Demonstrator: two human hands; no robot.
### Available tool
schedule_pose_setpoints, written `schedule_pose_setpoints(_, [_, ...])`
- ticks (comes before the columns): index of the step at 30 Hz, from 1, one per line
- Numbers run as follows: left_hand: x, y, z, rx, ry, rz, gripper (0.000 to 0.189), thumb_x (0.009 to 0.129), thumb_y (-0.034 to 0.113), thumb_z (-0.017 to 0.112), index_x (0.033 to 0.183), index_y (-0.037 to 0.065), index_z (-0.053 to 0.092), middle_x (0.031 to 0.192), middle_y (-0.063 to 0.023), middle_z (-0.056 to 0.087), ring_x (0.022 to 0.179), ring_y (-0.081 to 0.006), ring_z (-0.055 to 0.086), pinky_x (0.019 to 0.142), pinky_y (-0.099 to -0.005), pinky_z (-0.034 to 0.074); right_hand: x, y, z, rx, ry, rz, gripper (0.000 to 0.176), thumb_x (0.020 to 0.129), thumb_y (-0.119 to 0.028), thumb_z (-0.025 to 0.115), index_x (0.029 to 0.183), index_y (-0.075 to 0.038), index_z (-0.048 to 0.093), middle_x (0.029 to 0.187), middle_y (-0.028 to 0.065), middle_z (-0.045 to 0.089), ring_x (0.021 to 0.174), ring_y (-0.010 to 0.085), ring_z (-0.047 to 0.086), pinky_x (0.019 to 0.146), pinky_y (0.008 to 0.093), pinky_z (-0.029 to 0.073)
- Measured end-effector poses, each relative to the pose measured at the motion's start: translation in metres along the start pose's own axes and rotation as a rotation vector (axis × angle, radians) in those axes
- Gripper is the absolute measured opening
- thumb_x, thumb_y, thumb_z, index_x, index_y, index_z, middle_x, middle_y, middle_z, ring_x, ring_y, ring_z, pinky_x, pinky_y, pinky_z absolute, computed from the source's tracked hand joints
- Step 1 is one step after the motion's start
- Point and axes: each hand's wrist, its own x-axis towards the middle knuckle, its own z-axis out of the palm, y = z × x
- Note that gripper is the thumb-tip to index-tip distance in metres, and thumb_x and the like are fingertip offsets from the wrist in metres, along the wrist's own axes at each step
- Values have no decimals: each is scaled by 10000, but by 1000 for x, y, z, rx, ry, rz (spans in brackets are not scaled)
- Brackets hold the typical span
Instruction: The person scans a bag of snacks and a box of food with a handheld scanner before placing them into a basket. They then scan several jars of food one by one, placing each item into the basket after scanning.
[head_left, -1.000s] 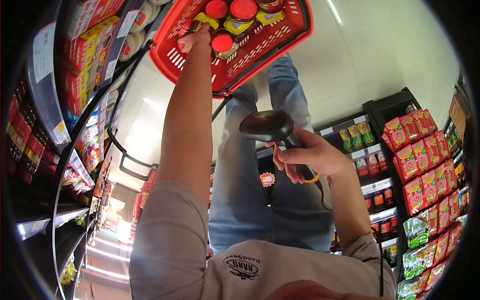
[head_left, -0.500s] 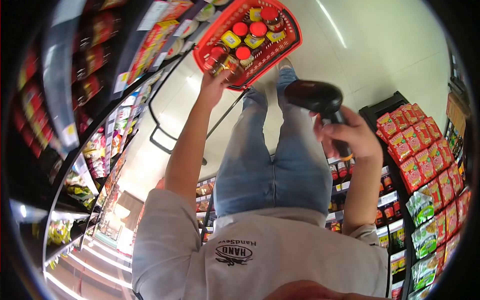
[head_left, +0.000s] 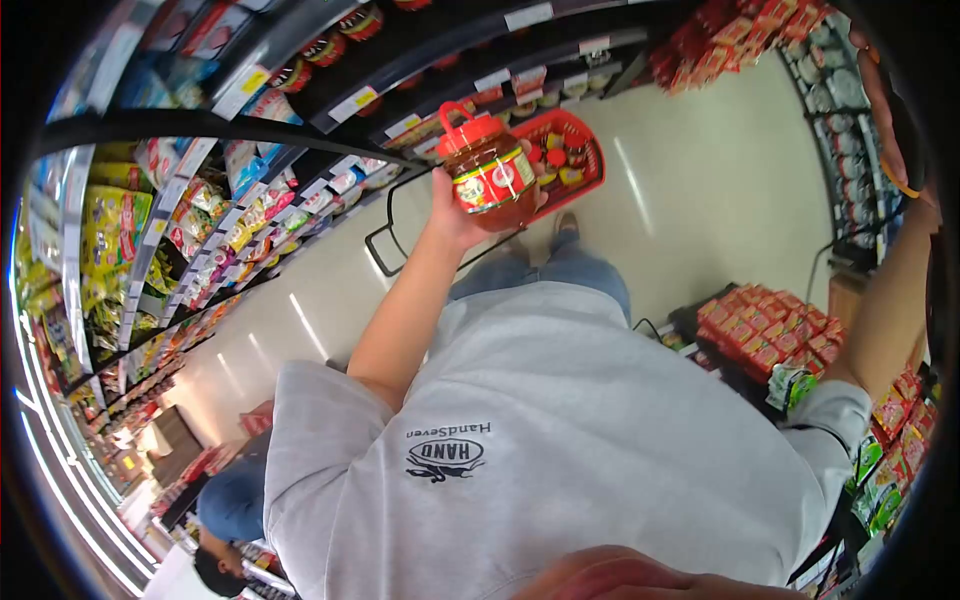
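Note:
My left hand (head_left: pixel 455 212) is closed around a jar (head_left: pixel 496 182) with a red lid, a red carrying loop and a yellow-edged label, held up in front of me. Partly behind the jar, a red shopping basket (head_left: pixel 597 160) on the floor holds several smaller red-lidded jars (head_left: pixel 572 160). At the far right edge, my right hand (head_left: pixel 878 105) is raised and wrapped round a dark barcode scanner (head_left: pixel 902 130), an orange band showing at its lower end. Much of the scanner is lost in the dark rim of the view.
Shelves with bagged goods (head_left: pixel 115 225) run along my left, and jars (head_left: pixel 325 48) stand on a shelf above. Red packets (head_left: pixel 770 325) are stacked on a low display at my right. Another person (head_left: pixel 235 500) is low down at the bottom left. A black handle (head_left: pixel 380 250) extends beside the basket.
My left hand has lifted the jar out of the basket toward me. My right hand has swung out with the scanner to the far right edge. My view has turned.

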Motion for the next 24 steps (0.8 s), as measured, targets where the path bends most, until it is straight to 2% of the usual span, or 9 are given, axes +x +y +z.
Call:
schedule_pose_setpoints(1, [-7, 8, 4, -54, -51, 20, 1065, 721, 729, 758, 1509, 121, 380, 1466, -136, 492, 1325, -369, 514, 1065, -610, 438, 4, -25, 18, -24, -91, 99, 574, 1010, -265, 581, 1443, 12, 325, 1055, 147, 579, 707, 199, 561, 564, 299, 495])
schedule_pose_setpoints(3, [-19, 21, 13, -107, -151, 79, 1018, 726, 692, 782, 1486, 130, 406, 1493, -138, 456, 1340, -375, 498, 1038, -612, 461, 5, -51, 78, -397, 89, 12, 506, 948, -244, 708, 1263, 77, 477, 803, 117, 594, 540, 119, 540, 400, 217, 382])
schedule_pose_setpoints(5, [-31, 32, 24, -306, -351, 69, 990, 735, 656, 793, 1477, 128, 404, 1442, -149, 468, 1301, -362, 517, 1020, -604, 481, 0, -71, 120, -471, 170, 152, 486, 853, -156, 739, 1193, 87, 489, 695, 115, 579, 453, 160, 511, 382, 268, 405])
schedule_pose_setpoints(7, [-43, 33, 21, -314, -393, 167, 1051, 722, 739, 729, 1510, 134, 389, 1446, -175, 494, 1278, -352, 539, 959, -586, 515, -93, -63, 84, -493, 72, 436, 778, 810, -384, 753, 1376, 70, 471, 965, 103, 638, 512, 134, 572, 445, 251, 445])
schedule_pose_setpoints(9, [-55, 45, 34, -379, -430, 123, 1006, 763, 672, 744, 1493, 106, 347, 1300, -168, 492, 1200, -332, 551, 964, -577, 536, -69, -50, 167, 164, 563, 653, 868, 728, -293, 839, 1412, 67, 445, 1024, 123, 653, 655, 170, 644, 557, 314, 533])
schedule_pose_setpoints(11, [-64, 51, 33, -421, -466, 135, 1018, 778, 680, 721, 1507, 89, 326, 1298, -189, 496, 1173, -358, 572, 914, -586, 554, -24, -9, 224, -208, 483, 329, 870, 671, -128, 865, 1414, 51, 449, 1001, 135, 670, 772, 195, 668, 648, 375, 565])
schedule_pose_setpoints(13, [-76, 56, 32, -486, -510, 102, 1044, 810, 696, 675, 1535, 56, 282, 1295, -229, 505, 1120, -411, 615, 813, -602, 589, 9, 29, 223, 14, 151, 449, 790, 679, -7, 827, 1382, 39, 472, 970, 140, 680, 776, 184, 670, 639, 356, 568])
schedule_pose_setpoints(18, [-87, 58, 22, -655, -774, 181, 1015, 895, 681, 556, 1538, -22, 204, 1360, -322, 498, 1162, -498, 614, 714, -635, 605, 51, 127, 238, 202, 110, 260, 657, 783, -190, 788, 1330, 31, 498, 826, 135, 633, 530, 165, 579, 453, 290, 439])
schedule_pose_setpoints(24, [-112, 64, 22, -559, -580, 229, 1038, 871, 740, 503, 1522, -29, 256, 1304, -324, 540, 1087, -497, 648, 702, -592, 623, 84, 184, 257, 346, -54, 74, 575, 853, -249, 709, 1315, 28, 509, 804, 136, 624, 492, 151, 559, 451, 279, 429])
